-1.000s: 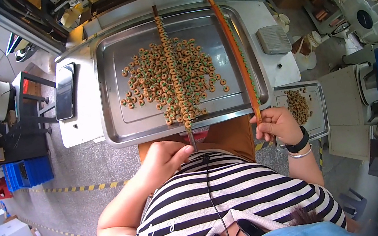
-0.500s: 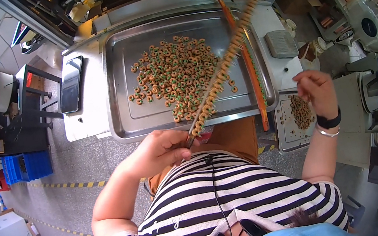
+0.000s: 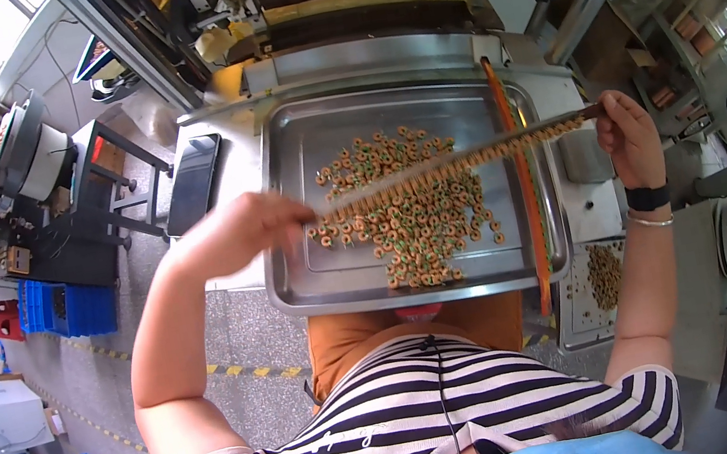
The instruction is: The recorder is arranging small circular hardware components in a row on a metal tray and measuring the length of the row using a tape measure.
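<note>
Both hands, left hand [image 3: 238,234] and right hand [image 3: 625,137], grip opposite ends of a ring-strung rod [image 3: 459,163] above the steel tray [image 3: 324,278].

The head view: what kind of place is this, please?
Most likely a small-parts factory workstation. A steel tray holds loose small rings, both hands hold a rod threaded with rings above it, and blue bins and machines stand around on the concrete floor.

One head-worn fisheye view looks steeply down, close over the steel tray [image 3: 314,275]; rim perhaps warped.
</note>
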A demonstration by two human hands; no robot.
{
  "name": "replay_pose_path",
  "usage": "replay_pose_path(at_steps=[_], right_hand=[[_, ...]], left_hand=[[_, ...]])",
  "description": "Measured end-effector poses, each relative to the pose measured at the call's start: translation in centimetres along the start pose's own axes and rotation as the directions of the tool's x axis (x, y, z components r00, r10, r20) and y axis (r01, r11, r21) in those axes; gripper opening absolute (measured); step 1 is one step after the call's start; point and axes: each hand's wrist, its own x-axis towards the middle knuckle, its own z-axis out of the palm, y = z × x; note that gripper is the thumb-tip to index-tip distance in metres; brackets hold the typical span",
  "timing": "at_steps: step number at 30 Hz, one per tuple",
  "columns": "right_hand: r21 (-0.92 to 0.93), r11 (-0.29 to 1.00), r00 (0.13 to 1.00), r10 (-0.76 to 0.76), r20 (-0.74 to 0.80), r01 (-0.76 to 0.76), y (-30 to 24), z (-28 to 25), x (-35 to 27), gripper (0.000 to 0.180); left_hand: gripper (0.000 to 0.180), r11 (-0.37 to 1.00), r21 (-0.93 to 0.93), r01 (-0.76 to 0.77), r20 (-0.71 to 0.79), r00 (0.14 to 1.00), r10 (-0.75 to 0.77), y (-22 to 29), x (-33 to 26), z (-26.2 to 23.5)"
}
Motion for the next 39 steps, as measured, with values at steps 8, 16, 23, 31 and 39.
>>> replay_pose_path(at_steps=[8, 16, 23, 31, 39], right_hand=[[0.102, 0.994, 0.999, 0.042, 0.033, -0.046, 4.4, 3.0, 10.0, 0.014], [0.091, 0.996, 1.0, 0.015, -0.018, -0.013, 5.2, 4.9, 17.8, 0.015], [0.041, 0.999, 1.0, -0.008, 0.021, 0.007, 4.7, 4.9, 18.9, 0.015], [-0.176, 0.983, 0.999, 0.053, 0.003, -0.052, 5.1, 5.3, 18.7, 0.018], [0.116, 0.971, 0.978, 0.206, 0.026, -0.208, 5.5, 6.9, 16.9, 0.037]], left_hand=[[0.021, 0.542, -0.725, -0.425, -0.613, 0.757, -0.226, -9.3, 11.4, -7.8], [0.019, 0.514, -0.672, -0.533, -0.732, 0.583, -0.353, -11.4, 16.0, -9.4], [0.02, 0.592, -0.646, -0.482, -0.742, 0.578, -0.34, -11.9, 16.5, -9.6], [0.024, 0.676, -0.595, -0.435, -0.766, 0.562, -0.314, -11.2, 16.0, -9.0], [0.028, 0.994, 0.112, 0.002, -0.923, 0.37, 0.103, -9.4, 15.3, -6.4]])
